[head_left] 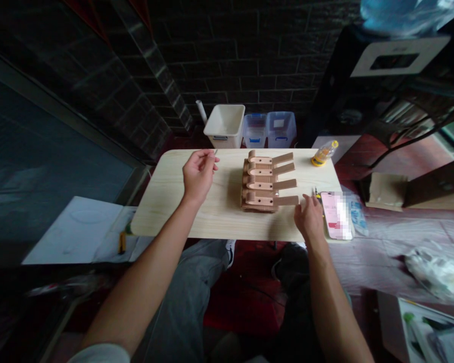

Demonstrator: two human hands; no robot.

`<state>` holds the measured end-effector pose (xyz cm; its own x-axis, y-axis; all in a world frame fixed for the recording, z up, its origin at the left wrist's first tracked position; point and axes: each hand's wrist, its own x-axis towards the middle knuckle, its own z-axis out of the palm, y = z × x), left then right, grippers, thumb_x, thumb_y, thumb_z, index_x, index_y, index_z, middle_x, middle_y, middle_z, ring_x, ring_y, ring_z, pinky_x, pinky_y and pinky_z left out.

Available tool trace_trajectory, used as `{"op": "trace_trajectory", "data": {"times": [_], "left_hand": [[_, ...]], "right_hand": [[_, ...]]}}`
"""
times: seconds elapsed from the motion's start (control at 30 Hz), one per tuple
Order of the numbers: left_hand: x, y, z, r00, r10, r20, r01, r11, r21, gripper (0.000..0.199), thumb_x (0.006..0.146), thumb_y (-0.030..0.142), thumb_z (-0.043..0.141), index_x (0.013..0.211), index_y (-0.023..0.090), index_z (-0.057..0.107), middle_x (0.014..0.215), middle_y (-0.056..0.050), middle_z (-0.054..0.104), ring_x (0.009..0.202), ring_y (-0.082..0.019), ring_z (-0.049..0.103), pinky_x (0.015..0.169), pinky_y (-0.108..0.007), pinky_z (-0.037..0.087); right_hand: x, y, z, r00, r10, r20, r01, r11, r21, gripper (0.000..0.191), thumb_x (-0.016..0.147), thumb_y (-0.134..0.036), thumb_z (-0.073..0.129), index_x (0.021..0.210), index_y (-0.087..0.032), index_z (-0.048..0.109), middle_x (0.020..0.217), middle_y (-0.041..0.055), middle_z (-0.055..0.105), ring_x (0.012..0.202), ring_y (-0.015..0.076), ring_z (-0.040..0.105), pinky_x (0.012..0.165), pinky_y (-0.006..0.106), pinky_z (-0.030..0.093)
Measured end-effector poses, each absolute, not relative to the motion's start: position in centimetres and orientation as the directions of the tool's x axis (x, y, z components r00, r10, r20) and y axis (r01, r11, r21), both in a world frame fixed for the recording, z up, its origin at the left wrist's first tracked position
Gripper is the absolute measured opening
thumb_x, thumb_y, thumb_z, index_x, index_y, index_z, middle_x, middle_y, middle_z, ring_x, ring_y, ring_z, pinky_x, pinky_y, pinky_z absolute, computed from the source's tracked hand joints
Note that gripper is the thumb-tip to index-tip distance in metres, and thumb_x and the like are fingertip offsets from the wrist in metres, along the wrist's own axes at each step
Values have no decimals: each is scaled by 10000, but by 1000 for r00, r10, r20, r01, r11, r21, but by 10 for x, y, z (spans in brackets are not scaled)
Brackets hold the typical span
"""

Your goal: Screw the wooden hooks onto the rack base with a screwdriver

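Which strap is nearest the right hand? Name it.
The bottom strap, lowest of the four, its end beside the right hand; the other three lie farther away.

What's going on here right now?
A person is seated at a pale wood-grain table. Their left hand pinches a thin pointed item, held up beside a stack of tan strap-like pieces with punched holes. Their right hand rests on the table near the end of the nearest strap, beside a pink-cased phone.
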<state>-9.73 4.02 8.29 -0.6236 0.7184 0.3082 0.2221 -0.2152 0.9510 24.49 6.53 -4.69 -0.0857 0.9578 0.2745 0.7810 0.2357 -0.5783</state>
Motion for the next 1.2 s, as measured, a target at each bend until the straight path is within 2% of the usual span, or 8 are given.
{"op": "trace_trajectory", "data": {"times": [0.33,0.5,0.67,0.83,0.97,1.2], "left_hand": [[-92,30,83,-623,733,272,175,-208,962,254,891,414,827,961,206,699,839,-19,752,639,-94,634,573,-191,485],[-88,26,81,-602,724,336,251,-228,941,249,905,413,821,966,201,705,848,-24,757,665,-104,654,634,-215,528],[-84,25,81,-595,730,336,261,-220,940,265,907,430,824,969,202,703,851,-24,762,668,-106,658,642,-217,532],[-81,25,83,-596,732,329,269,-204,941,285,900,456,817,976,204,708,865,-30,764,678,-109,665,649,-221,537],[-74,23,86,-596,734,326,279,-192,941,317,892,493,813,979,207,706,870,-31,754,708,-121,682,666,-231,556],[-75,11,104,-576,724,380,326,-223,919,310,899,492,820,975,210,717,874,-33,762,741,-131,704,682,-238,583]], "right_hand": [[250,70,-48,-120,950,289,838,253,-484,486,1001,-355,524,1405,-107,631,1420,294,641,1355,410,598,1133,623,501],[250,70,-48,-99,945,311,837,248,-487,481,1011,-382,530,1403,-122,633,1430,284,635,1367,399,582,1128,604,502],[250,71,-47,-132,952,275,827,259,-500,453,998,-345,544,1388,-133,638,1378,259,666,1325,370,596,1128,583,506],[253,75,-50,-74,960,270,822,212,-528,489,986,-360,542,1406,-130,638,1388,273,645,1374,398,560,1155,621,469],[254,77,-56,-73,968,239,811,197,-551,486,929,-294,576,1381,-142,668,1340,251,668,1293,391,594,1104,597,498],[254,85,-56,-31,981,192,780,144,-609,427,861,-193,537,1202,-144,791,1089,205,729,1066,346,659,1027,522,512]]}}
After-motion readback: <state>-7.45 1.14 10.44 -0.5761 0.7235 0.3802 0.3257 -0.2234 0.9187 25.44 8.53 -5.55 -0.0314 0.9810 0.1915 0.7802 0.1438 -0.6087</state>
